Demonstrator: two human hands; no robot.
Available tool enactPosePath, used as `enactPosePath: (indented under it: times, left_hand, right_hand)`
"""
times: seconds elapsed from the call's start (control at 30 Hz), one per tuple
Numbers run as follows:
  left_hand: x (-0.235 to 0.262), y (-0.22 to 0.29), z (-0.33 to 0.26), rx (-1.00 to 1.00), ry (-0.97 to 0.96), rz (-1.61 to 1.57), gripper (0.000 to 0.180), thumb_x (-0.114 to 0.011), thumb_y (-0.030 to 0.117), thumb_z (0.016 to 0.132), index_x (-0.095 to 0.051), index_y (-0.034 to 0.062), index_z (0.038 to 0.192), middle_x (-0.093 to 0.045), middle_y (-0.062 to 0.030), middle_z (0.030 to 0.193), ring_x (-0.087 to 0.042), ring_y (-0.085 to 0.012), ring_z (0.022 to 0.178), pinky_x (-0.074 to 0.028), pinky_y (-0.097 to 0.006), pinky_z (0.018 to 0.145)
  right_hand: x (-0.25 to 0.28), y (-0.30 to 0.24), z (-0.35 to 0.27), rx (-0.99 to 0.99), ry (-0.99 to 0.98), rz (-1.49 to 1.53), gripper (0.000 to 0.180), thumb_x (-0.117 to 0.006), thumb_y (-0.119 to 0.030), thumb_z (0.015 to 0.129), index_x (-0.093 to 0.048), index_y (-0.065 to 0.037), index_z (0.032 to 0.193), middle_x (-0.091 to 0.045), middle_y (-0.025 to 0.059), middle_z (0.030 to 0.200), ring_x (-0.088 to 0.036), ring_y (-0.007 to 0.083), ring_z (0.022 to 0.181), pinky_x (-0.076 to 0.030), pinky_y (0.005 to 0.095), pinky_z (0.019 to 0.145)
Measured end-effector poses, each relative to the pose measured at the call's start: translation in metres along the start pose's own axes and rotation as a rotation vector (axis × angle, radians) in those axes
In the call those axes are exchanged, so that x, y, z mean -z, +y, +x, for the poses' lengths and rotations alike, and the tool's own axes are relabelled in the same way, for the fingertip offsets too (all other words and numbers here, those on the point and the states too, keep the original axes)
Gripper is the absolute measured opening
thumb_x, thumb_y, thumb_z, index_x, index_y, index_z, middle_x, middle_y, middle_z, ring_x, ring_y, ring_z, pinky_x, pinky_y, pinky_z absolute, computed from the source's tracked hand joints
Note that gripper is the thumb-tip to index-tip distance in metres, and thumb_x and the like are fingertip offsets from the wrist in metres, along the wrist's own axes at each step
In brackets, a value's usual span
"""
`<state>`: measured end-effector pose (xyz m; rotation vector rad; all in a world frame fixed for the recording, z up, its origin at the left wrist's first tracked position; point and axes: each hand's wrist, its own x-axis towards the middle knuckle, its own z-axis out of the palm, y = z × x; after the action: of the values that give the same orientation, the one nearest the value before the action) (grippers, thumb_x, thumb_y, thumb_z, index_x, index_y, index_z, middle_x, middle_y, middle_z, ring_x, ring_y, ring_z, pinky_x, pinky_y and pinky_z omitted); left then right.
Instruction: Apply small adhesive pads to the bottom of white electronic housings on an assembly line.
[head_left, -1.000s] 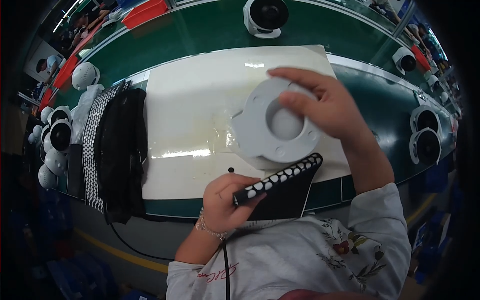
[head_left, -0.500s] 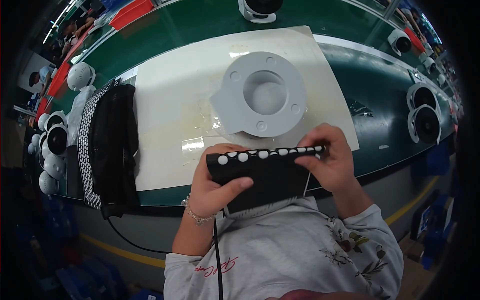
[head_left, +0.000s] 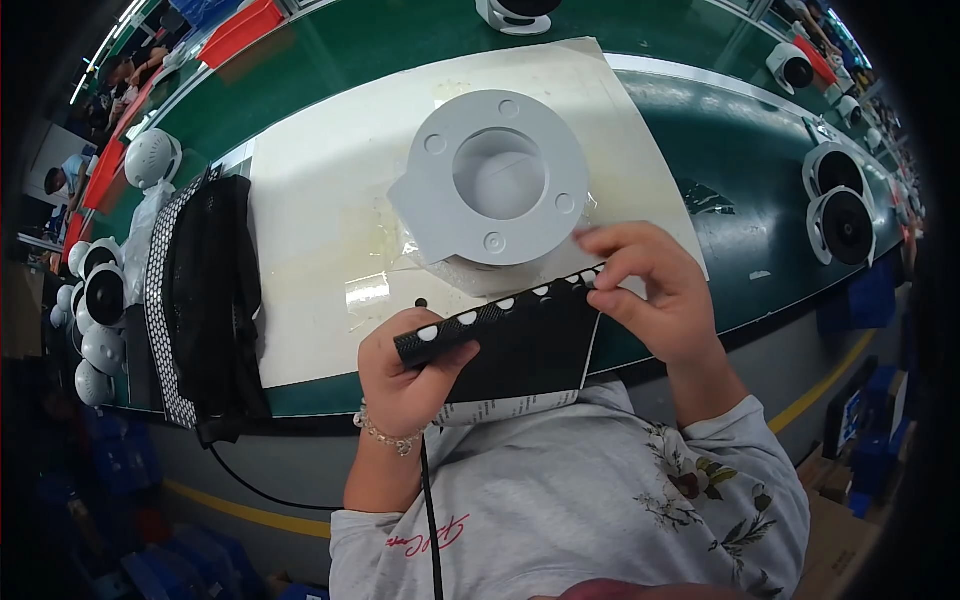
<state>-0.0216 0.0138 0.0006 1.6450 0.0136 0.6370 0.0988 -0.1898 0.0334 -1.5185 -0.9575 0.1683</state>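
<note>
A black sheet [head_left: 520,355], bent over along its far edge, lies across both hands, with white round spots along the bend and a pale printed face below. My left hand [head_left: 400,370] is wrapped round its left end, thumb on the near side. At the right end, my right hand [head_left: 655,295] pinches the sheet between thumb and a finger, while its blurred forefinger is lifted. Just beyond stands a light grey ring-shaped base [head_left: 425,210] with shallow round recesses and a wide central opening. Near my left fingers is a small black disc [head_left: 421,303] on the white board.
The white board [head_left: 310,190] lies on a green worktop [head_left: 650,110]. At left are a black mesh-covered bundle [head_left: 210,300] and several white ball-shaped devices [head_left: 103,295]. More such devices [head_left: 840,225] stand at right. Red trays [head_left: 240,32] line the far left.
The sheet has tilted, its left end lower and right end higher. My right forefinger has lifted off it. The small black disc now shows on the board. The whole view has shifted slightly.
</note>
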Motion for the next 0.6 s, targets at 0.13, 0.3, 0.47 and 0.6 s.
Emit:
enactPosePath:
  times: [0.13, 0.3, 0.47, 0.6]
  left_hand:
    - [0.002, 0.000, 0.002, -0.002, -0.068, 0.048, 0.014, -0.069, -0.004, 0.061, -0.056, -0.0004, 0.066, -0.052, -0.0055, 0.059, -0.045, -0.0153, 0.049, -0.034, -0.025, 0.046]
    - [0.001, 0.006, 0.005, -0.028, -0.100, 0.187, 0.018, -0.069, -0.004, 0.058, -0.055, 0.0009, 0.065, -0.052, -0.0072, 0.058, -0.047, -0.0192, 0.049, -0.035, -0.027, 0.046]
    - [0.002, 0.005, 0.005, -0.085, -0.111, 0.224, 0.020, -0.070, -0.004, 0.057, -0.054, 0.0017, 0.067, -0.052, -0.0076, 0.058, -0.048, -0.0204, 0.049, -0.036, -0.028, 0.046]
    - [0.001, 0.003, 0.006, -0.129, -0.127, 0.193, 0.020, -0.070, -0.003, 0.057, -0.054, 0.0019, 0.067, -0.052, -0.0080, 0.058, -0.050, -0.0213, 0.051, -0.037, -0.029, 0.047]
  right_hand:
    - [-0.002, -0.012, 0.009, 0.284, 0.017, -0.290, 0.030, -0.064, 0.005, 0.069, -0.052, -0.004, 0.095, -0.059, 0.0111, 0.091, -0.054, 0.0234, 0.095, -0.042, 0.0325, 0.080]
    - [-0.009, -0.020, 0.012, 0.167, -0.085, -0.317, 0.037, -0.065, 0.006, 0.068, -0.049, -0.005, 0.099, -0.058, 0.0096, 0.084, -0.054, 0.0228, 0.088, -0.042, 0.0333, 0.076]
    - [-0.020, -0.025, 0.020, 0.329, -0.115, -0.296, 0.050, -0.063, 0.010, 0.068, -0.041, -0.008, 0.109, -0.056, 0.0063, 0.079, -0.054, 0.0204, 0.083, -0.043, 0.0306, 0.073]
    - [-0.026, -0.034, 0.024, 0.324, -0.154, -0.353, 0.056, -0.062, 0.013, 0.067, -0.037, -0.009, 0.113, -0.052, 0.0082, 0.085, -0.054, 0.0193, 0.078, -0.044, 0.0304, 0.069]
